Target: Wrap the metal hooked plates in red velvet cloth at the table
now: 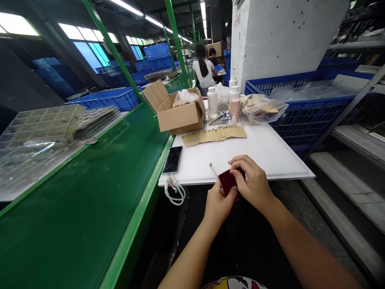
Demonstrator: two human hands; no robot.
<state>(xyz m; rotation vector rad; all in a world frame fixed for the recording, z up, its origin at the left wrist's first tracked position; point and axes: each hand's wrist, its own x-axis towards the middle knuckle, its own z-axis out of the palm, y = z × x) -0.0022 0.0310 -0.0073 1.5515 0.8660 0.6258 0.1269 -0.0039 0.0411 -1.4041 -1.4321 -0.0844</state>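
Observation:
Between both hands, just over the near edge of the white table (258,154), is a dark red flat rectangular piece (227,181). A short pale strip with a small metal end (211,165) sticks out from its upper left corner. My left hand (219,200) grips the piece from below, thumb on its lower face. My right hand (251,180) pinches its upper right edge with thumb and fingers. Beyond the hands lies a fanned row of tan paper pieces (213,135). A phone (172,159) with a looped cord (176,192) rests at the table's left edge.
An open cardboard box (180,119) stands at the back left, beside white bottles (212,102), a pink bottle (235,109) and a plastic bag (261,108). A green conveyor (99,192) runs along the left. Blue crates (306,116) stand right. Two people (205,72) sit farther back.

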